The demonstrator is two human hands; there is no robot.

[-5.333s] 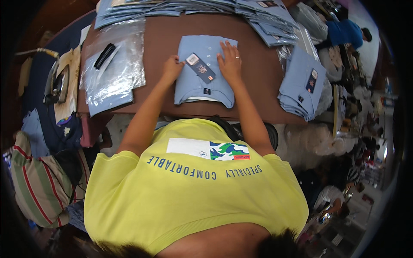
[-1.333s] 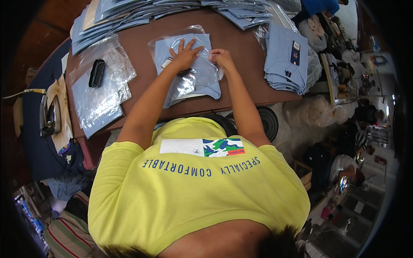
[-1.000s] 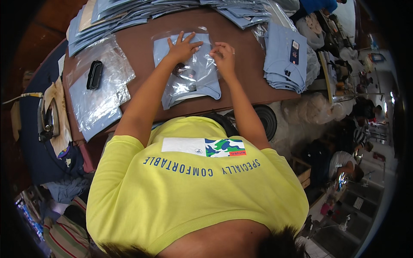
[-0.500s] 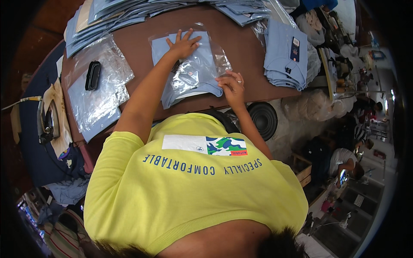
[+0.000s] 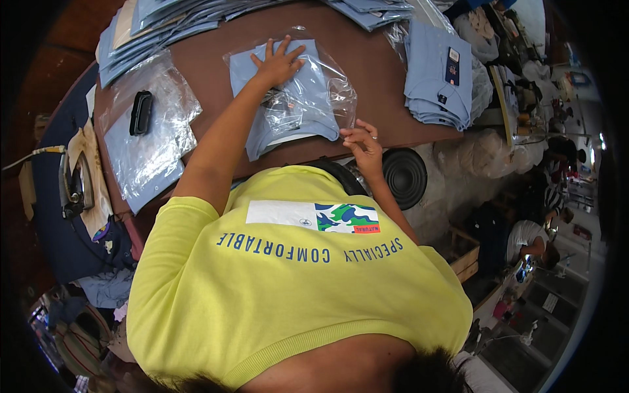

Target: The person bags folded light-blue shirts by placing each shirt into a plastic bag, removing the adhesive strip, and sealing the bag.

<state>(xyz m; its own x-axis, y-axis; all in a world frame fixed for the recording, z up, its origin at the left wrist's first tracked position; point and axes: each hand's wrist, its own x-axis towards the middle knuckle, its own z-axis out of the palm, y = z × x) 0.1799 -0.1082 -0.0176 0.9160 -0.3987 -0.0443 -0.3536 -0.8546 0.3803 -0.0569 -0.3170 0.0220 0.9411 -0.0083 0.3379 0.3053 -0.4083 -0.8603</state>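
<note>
A folded light-blue garment (image 5: 262, 134) lies in front of me, largely inside a clear plastic bag (image 5: 341, 92). Its end nearest me sticks out toward the table's front edge. With fingers spread, my left hand (image 5: 278, 64) rests flat on the far part of the bagged garment. My right hand (image 5: 364, 145) is at the near right corner, thumb and fingertips pinched on the bag's edge; the exact grip is small in view.
Bagged blue garments (image 5: 170, 29) are piled at the back left. On the left a black oblong object (image 5: 141, 112) sits on another bagged garment (image 5: 141, 160). Folded garments (image 5: 426, 92) with a dark tag are stacked right. An iron (image 5: 73, 180) stands far left.
My right hand has moved slightly toward me and right, and the bag's right side now spreads wider. My left hand stays spread on the garment.
</note>
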